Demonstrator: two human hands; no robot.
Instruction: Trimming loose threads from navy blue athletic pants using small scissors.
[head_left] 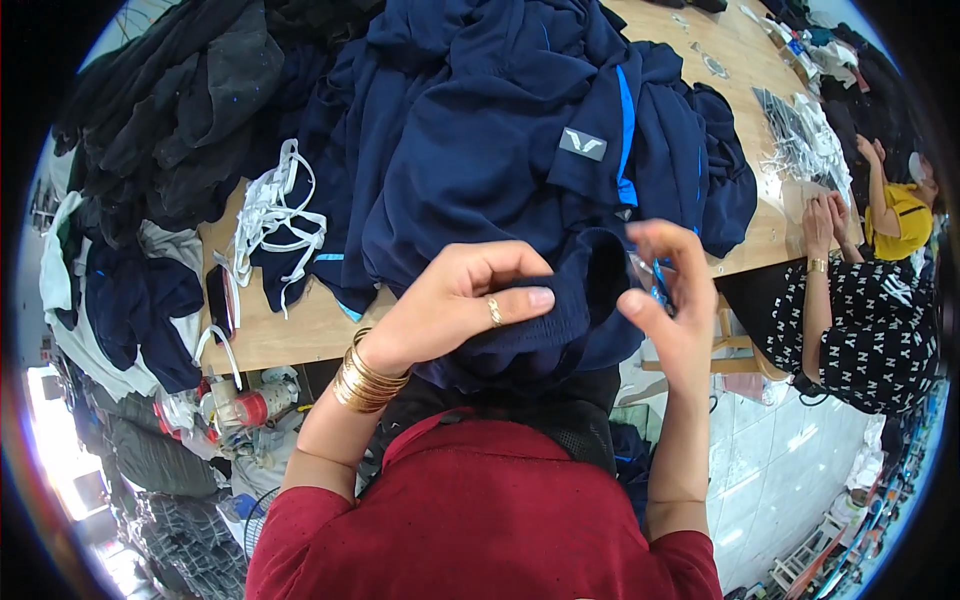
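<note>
My left hand (465,305) is closed on the ribbed elastic edge (545,325) of a navy garment, thumb on top and fingers underneath. The edge bends into a dark round opening facing my right hand. Just right of that opening, my right hand (680,290) has its fingers curled around a small blue and silvery tool (657,282), apparently thread snips, partly hidden by the fingers. Beyond both hands lies a large heap of navy garments (460,130), with a bright blue stripe (627,130) and a grey patch (583,144) on one piece.
White straps (280,215) and a phone (222,300) lie on the wooden table (275,335) to the left. Black cloth (180,120) is piled at the far left. On the right, a co-worker in a patterned black top (870,340) sits near grey-white strips (800,125); another wears yellow (900,215).
</note>
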